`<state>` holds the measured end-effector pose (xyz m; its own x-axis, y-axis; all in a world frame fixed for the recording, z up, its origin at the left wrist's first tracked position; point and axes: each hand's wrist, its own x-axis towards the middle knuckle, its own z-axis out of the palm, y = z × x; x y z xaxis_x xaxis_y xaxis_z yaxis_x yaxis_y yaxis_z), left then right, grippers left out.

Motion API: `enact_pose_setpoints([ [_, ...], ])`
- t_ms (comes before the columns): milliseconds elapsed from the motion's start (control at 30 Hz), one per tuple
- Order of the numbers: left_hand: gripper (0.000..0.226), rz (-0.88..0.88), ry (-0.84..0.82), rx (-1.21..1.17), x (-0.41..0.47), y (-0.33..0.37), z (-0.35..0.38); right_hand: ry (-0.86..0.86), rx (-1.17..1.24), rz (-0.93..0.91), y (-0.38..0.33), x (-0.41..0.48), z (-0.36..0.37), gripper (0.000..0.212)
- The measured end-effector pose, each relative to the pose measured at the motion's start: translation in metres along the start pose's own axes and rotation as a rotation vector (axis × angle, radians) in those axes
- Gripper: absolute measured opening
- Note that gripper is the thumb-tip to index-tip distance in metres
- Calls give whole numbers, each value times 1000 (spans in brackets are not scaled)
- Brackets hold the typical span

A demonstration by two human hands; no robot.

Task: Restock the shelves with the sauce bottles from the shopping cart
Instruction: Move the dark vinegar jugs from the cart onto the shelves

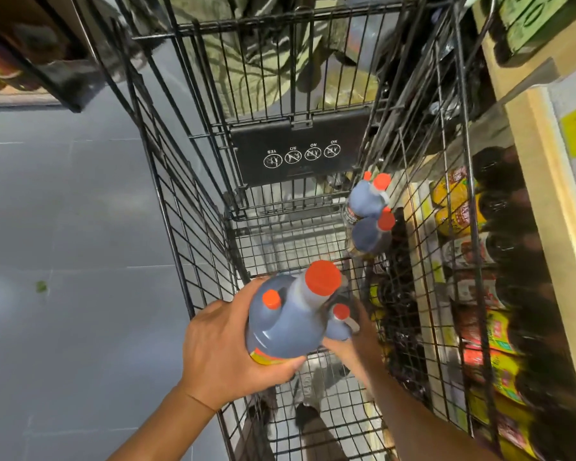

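Floor tiles (64,211), grey, fill the left. The left hand (223,347) grips an orange-capped sauce jug (280,324) by its base, over the black wire shopping cart (187,207). Half hidden behind it, the right hand (363,334) curls round a smaller bottle (338,322). Two more jugs (368,207) stand in the cart's far right corner. Blurred shelved bottles (463,211) crowd the wooden shelf (539,201), cut off at right.

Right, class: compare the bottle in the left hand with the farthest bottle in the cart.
The held bottle is gripped by the left hand; the farthest bottle stands untouched. The held bottle is up high; the farthest bottle sits on the cart floor. Both have orange caps.
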<state>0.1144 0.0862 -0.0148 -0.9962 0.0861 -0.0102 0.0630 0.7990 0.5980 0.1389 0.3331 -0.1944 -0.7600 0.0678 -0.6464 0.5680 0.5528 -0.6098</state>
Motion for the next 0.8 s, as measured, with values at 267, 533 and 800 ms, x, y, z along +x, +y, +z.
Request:
enact_pose_setpoints([
  [267, 80, -145, -53, -165, -5, -5, -4, 22, 307, 54, -36, 1, 0, 63],
  [533, 74, -465, -105, -860, -17, 23, -41, 32, 687, -32, -93, -69, -55, 97],
  [800, 103, -536, -120, -1290, -29, 76, -119, 121, 965, -111, -159, -175, -89, 118],
])
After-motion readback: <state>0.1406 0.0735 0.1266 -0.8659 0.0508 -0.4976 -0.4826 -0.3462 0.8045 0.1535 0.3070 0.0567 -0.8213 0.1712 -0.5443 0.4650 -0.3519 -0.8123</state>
